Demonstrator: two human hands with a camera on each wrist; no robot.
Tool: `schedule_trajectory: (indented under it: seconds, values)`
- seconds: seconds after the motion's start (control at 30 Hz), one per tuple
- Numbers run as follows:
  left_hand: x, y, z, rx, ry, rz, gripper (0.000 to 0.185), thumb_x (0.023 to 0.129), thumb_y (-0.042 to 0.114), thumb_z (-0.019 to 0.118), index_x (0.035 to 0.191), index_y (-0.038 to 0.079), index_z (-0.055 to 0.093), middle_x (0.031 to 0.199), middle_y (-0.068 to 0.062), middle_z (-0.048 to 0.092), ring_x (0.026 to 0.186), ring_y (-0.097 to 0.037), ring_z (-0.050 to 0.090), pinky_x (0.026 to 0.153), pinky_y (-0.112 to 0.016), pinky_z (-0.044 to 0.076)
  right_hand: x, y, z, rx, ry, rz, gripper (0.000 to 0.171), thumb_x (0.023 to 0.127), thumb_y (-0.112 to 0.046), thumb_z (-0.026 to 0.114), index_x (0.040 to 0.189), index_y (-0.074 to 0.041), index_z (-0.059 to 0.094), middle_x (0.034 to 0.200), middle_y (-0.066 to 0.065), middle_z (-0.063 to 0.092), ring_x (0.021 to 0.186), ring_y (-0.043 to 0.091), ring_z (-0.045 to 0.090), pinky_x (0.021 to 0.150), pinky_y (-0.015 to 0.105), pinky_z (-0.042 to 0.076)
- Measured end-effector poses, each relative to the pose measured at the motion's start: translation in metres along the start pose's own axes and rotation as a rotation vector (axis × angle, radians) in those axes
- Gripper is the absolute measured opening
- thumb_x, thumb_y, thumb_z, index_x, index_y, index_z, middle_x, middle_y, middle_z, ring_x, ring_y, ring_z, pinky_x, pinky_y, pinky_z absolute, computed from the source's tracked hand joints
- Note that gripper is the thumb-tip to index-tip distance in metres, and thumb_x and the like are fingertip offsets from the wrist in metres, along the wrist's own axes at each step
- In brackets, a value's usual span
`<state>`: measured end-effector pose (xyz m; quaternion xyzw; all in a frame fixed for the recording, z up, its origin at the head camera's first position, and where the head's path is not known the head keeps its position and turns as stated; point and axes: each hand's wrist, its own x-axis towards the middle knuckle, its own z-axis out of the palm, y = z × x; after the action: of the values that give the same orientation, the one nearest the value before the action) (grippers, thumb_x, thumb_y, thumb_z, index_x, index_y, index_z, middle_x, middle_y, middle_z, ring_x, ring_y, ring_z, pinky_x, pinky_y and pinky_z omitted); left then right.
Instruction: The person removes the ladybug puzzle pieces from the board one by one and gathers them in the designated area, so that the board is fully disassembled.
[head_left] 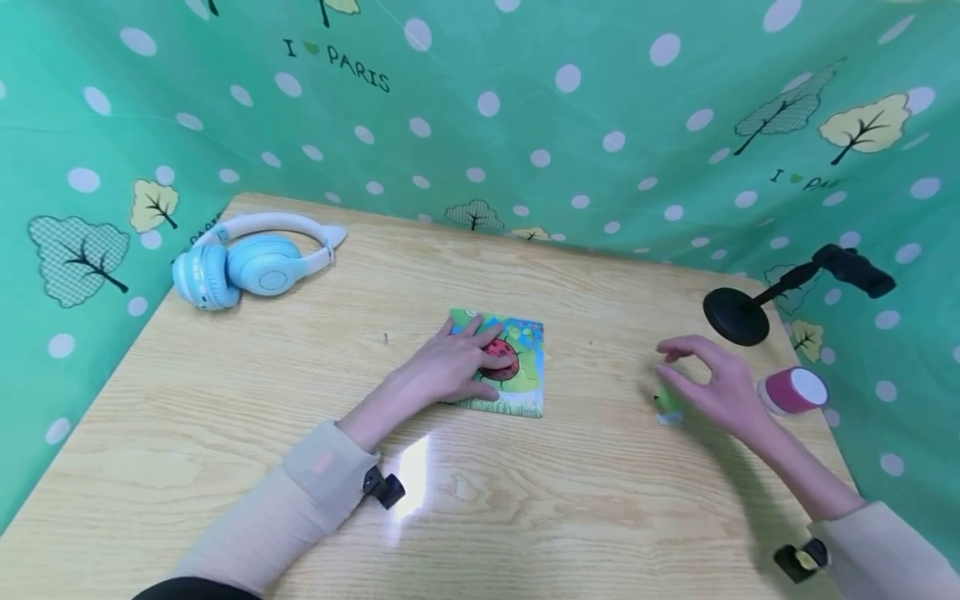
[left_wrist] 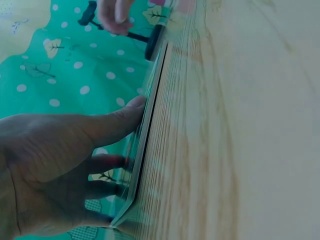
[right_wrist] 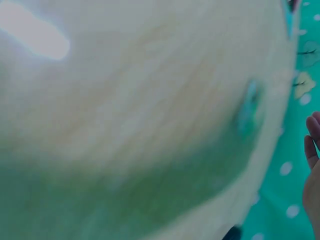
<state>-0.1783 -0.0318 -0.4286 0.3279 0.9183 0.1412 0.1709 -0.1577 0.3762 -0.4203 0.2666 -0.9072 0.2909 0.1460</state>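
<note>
A square ladybug picture board [head_left: 528, 379] lies flat near the middle of the table, its grass and sky printed in bright colors. My left hand [head_left: 457, 367] rests on its left part with fingers spread, covering some of the picture. In the left wrist view, the thumb [left_wrist: 120, 117] lies along the board's near edge. Off to the right, my right hand [head_left: 716, 383] hovers over a small green and blue flat piece [head_left: 667, 408], fingers bent and a gap between thumb and forefinger. The same small piece [right_wrist: 247, 110] shows blurred on the table in the right wrist view, apart from the hand [right_wrist: 314, 175].
Blue cat-ear headphones [head_left: 262, 262] lie at the back left of the wooden table [head_left: 570, 500]. At the right edge stand a black stand with a round base [head_left: 735, 317] and a pink and white cup-like container [head_left: 793, 390]. A green dotted cloth [head_left: 525, 125] hangs behind.
</note>
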Motion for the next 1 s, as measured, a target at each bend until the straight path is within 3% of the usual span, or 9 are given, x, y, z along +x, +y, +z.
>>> schedule_trajectory:
  seconds: [0.37,0.5,0.7,1.0]
  values:
    - [0.001,0.001,0.001,0.027,-0.006,-0.033,0.089,0.090,0.060,0.069,0.161,0.019,0.035,0.174,-0.003,0.017,0.162,-0.035,0.013,0.128,-0.066,0.012,0.068,-0.037,0.051,0.134,-0.021,-0.064,0.044,0.080,0.004,0.084,0.121,-0.005,0.072,0.110,0.007,0.077,0.101,0.014,0.069,0.098,0.008,0.047]
    - [0.000,0.000,0.001,0.032,-0.018,-0.038,0.091,0.091,0.061,0.067,0.163,0.018,0.030,0.174,-0.002,0.015,0.162,-0.033,0.011,0.129,-0.064,0.012,0.085,-0.051,0.066,0.156,-0.073,-0.021,0.047,0.083,-0.004,0.084,0.127,-0.004,0.069,0.115,0.008,0.077,0.106,0.022,0.071,0.100,0.022,0.053]
    - [-0.001,0.000,0.001,0.033,-0.015,-0.038,0.090,0.092,0.061,0.066,0.163,0.019,0.031,0.174,-0.001,0.016,0.162,-0.032,0.011,0.129,-0.064,0.013,0.096,-0.068,0.081,0.210,-0.192,0.116,0.049,0.088,-0.018,0.083,0.132,-0.005,0.066,0.126,0.012,0.074,0.118,0.031,0.068,0.106,0.052,0.053]
    - [-0.002,0.002,0.000,0.027,-0.012,-0.047,0.089,0.092,0.061,0.067,0.163,0.019,0.031,0.174,-0.001,0.017,0.162,-0.032,0.012,0.129,-0.064,0.013,0.090,-0.080,0.097,0.186,-0.279,0.128,0.055,0.087,-0.023,0.084,0.136,-0.008,0.064,0.135,0.008,0.071,0.129,0.029,0.065,0.113,0.051,0.049]
